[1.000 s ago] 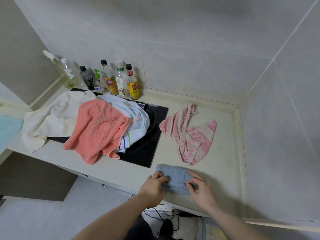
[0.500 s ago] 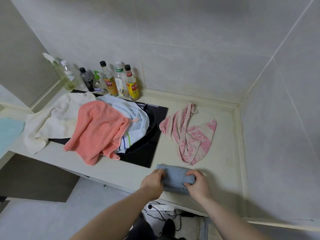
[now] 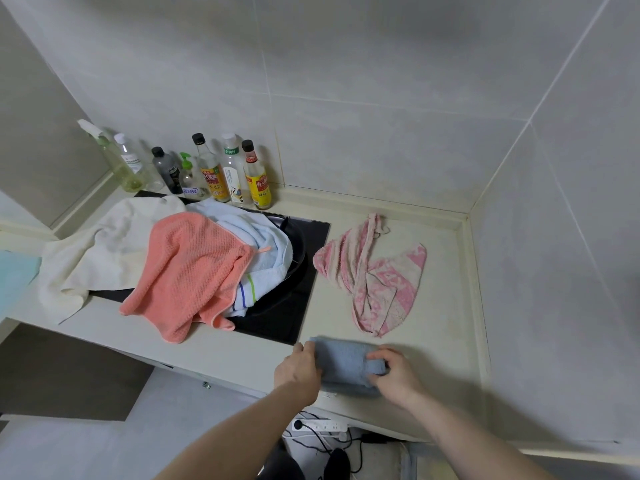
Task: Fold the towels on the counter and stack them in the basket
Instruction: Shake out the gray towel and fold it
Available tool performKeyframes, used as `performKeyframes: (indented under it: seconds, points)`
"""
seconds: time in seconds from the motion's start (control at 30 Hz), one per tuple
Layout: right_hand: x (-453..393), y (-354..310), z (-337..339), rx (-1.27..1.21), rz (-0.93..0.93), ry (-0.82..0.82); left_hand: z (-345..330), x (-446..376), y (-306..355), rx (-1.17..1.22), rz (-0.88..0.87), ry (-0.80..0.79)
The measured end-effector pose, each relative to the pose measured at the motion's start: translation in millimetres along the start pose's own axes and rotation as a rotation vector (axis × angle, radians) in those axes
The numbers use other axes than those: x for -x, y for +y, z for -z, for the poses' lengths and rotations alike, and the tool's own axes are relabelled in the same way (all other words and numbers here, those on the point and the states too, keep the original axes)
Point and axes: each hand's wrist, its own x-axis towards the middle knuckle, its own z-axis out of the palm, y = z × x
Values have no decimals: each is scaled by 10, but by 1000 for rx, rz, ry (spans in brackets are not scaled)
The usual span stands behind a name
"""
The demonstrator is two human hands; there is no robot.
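Observation:
A small grey-blue towel (image 3: 344, 363), folded into a compact block, lies at the counter's front edge. My left hand (image 3: 299, 370) grips its left end and my right hand (image 3: 393, 374) grips its right end, fingers curled over the cloth. A crumpled pink-and-white towel (image 3: 372, 275) lies behind it on the counter (image 3: 446, 334). Further left, a coral waffle towel (image 3: 192, 271) drapes over a light blue striped towel (image 3: 263, 258), beside a cream towel (image 3: 104, 251). No basket is in view.
A black cooktop (image 3: 291, 313) with a dark pan sits under the piled towels. Several bottles (image 3: 221, 171) line the back wall. A teal cloth (image 3: 15, 275) shows at the far left edge. Tiled walls close the counter at the back and right. A power strip (image 3: 318, 426) lies on the floor below.
Both hands shifted from pressing the towel's top to gripping its two ends, and the towel has become narrower and more compact.

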Motion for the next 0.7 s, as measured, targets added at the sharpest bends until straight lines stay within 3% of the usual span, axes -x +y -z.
performKeyframes:
  seconds: [0.4,0.7]
  points:
    - [117,13,-143,-41,-124,109,-49,13,-92,286,91,-97]
    - [109,187,-149,-113,-299,-11,17,85,-78,378,195,-150]
